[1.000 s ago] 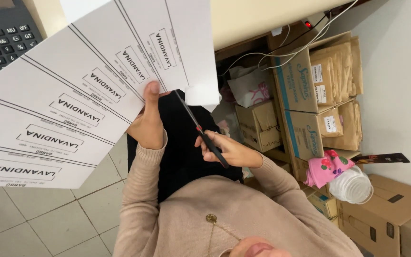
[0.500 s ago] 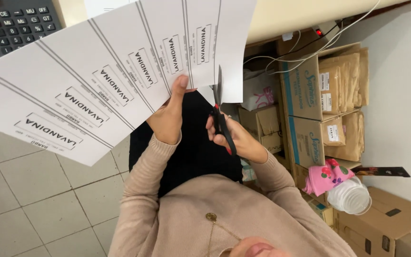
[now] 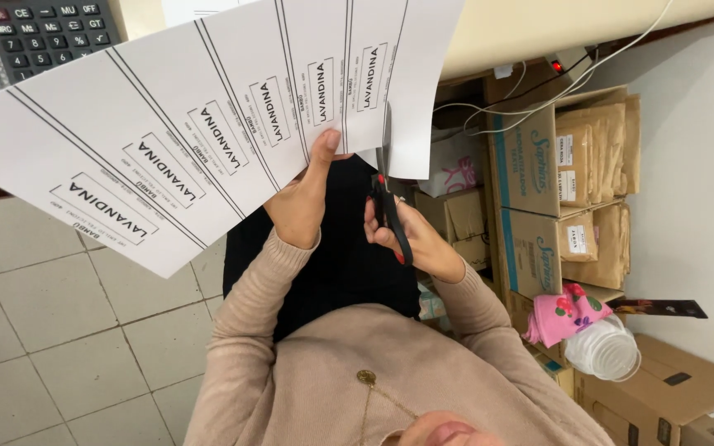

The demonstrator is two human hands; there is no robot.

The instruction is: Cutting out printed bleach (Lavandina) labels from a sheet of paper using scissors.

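Observation:
My left hand holds up a large white paper sheet printed with several label strips separated by black double lines; my thumb presses on its lower edge. My right hand grips black-handled scissors. Their blades point up into the sheet's lower edge, along a line between the two rightmost strips. The rightmost strip hangs partly cut from the rest. Both arms wear beige sleeves, over a dark lap.
A black calculator lies on a desk at top left. Stacked cardboard boxes with brown paper bags stand on the right by a white wall. A pink cloth and a stack of clear plastic cups sit lower right. Grey floor tiles lie on the left.
The sheet has swung clockwise and shifted right. The scissors have gone from slanted beside the paper to upright, with the blades now cutting into the sheet's lower edge.

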